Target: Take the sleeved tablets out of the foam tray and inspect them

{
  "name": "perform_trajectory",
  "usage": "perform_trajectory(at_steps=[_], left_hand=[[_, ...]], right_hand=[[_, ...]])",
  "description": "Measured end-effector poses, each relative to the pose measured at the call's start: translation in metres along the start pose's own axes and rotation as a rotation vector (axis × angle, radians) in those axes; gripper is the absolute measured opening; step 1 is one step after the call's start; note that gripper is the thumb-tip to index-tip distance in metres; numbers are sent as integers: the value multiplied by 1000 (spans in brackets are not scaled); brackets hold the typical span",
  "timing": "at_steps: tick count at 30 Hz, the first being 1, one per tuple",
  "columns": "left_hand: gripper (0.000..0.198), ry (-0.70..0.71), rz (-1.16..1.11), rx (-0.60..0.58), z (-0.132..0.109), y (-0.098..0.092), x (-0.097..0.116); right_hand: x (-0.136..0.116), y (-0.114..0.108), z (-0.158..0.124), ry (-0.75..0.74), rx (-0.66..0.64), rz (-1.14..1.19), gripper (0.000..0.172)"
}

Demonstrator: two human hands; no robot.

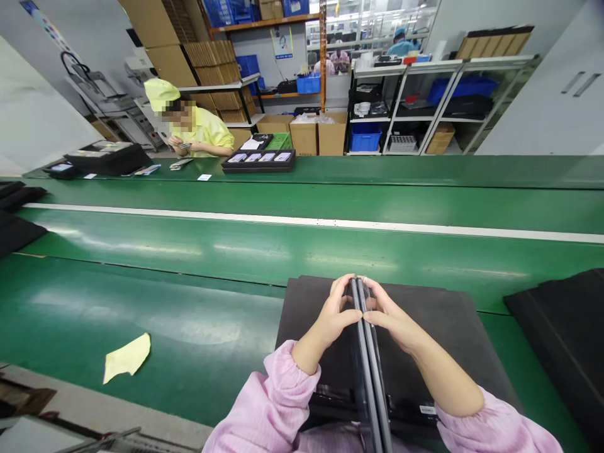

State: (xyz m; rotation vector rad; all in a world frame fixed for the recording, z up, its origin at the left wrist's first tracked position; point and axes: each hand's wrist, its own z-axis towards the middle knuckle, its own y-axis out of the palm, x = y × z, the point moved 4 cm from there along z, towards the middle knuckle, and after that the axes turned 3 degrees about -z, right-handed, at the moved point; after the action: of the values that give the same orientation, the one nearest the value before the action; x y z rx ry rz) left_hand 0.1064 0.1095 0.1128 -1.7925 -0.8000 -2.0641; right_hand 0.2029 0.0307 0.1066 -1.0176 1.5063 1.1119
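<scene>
Two thin dark panels with grey edges stand upright side by side between my hands. My left hand (337, 313) grips the left panel (362, 365) near its far end, thumb on the edge. My right hand (387, 314) holds the right panel (374, 365) the same way, its thumb close to the other thumb. Below them lies a large black sheet (438, 333) on the green bench, with a small white label (427, 410) near its front. The lower ends of the panels run out of view at the bottom.
A yellow scrap (126, 358) lies on the green bench (198, 340) at left. Black sheets (566, 327) are stacked at right, others at far left. Across the bench, a person in yellow (207, 129) handles small items beside a black tray (258, 165).
</scene>
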Motion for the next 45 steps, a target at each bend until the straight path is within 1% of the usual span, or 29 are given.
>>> perform_trajectory(at_steps=[4,10,13,15,17,19,20,22,24,26,27,29,31,32,33,35,37,39,41,43,45], left_hand=[[61,13,17,9,0,5,3],[65,46,115,38,-1,12,8],[66,47,169,54,1,17,6],[64,63,194,88,-2,21,3],[59,109,238,152,-15,26,-5],[56,189,302,166,-39,32,-19],[57,234,337,132,-53,36,-28],[67,344,373,5,-84,43,-47],[78,384,371,-86,-108,45,-64],[77,425,382,-112,-118,45,-69],[72,460,398,-108,-118,45,-65],[59,543,430,-80,-112,49,-45],[50,603,437,-31,-103,58,-15],[48,604,426,-1,-98,62,2],[47,579,406,31,-94,67,18],[47,467,336,85,-85,75,45],[49,339,221,133,-77,78,62],[49,250,100,204,-69,77,67],[49,201,18,279,-62,74,62],[49,178,-32,322,-58,71,54],[49,184,-67,335,-59,70,50]], right_hand=[[-1,1,-1,-30,39,16,68],[-1,-4,0,2,85,10,71],[0,-8,0,-3,98,13,70],[4,-8,-5,-29,127,0,68],[14,-4,-18,-86,208,-27,64],[30,3,-39,-195,311,-46,57],[39,8,-51,-263,363,-44,53],[62,18,-73,-351,433,-18,50],[83,28,-86,-349,452,16,54],[91,34,-90,-345,472,-16,57],[87,36,-89,-361,499,-65,57],[66,38,-88,-423,574,-170,54],[33,41,-87,-505,606,-204,49],[15,43,-87,-552,601,-184,48],[-2,45,-87,-595,586,-144,47],[-31,48,-84,-624,545,-40,46],[-46,50,-75,-544,504,70,45],[-48,50,-60,-396,461,155,46],[-42,49,-47,-269,424,214,50],[-37,48,-40,-214,406,269,53],[-36,49,-41,-216,413,311,53]])
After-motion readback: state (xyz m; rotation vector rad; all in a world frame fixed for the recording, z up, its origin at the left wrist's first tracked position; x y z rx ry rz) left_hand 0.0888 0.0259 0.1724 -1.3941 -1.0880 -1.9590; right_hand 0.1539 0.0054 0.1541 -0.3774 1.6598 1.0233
